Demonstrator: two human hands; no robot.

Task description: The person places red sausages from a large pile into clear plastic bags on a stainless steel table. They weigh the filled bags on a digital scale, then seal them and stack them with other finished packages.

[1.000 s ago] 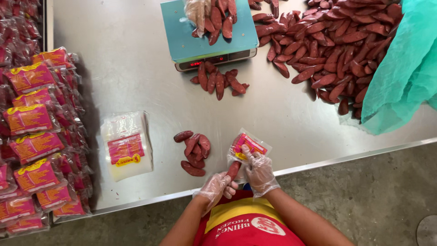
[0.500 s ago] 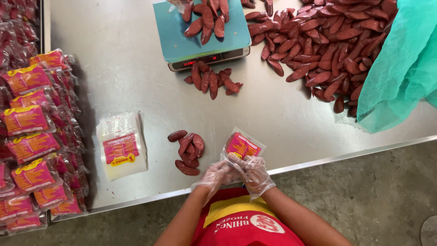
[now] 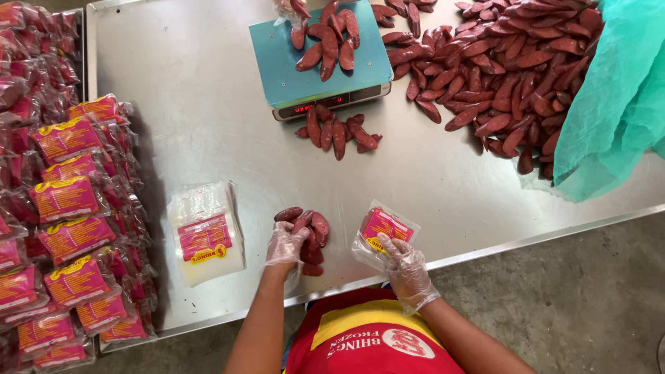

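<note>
Now your gloved left hand (image 3: pixel 286 244) closes on the small sausage pile (image 3: pixel 309 232). Just right of that pile, your right hand (image 3: pixel 402 263) pinches a clear pouch (image 3: pixel 383 230) with a pink-and-yellow label; left of it lies a stack of empty pouches (image 3: pixel 206 234).

Bright, even daylight; soft glare on the steel table (image 3: pixel 208 83), short shadows, slight motion blur.
</note>
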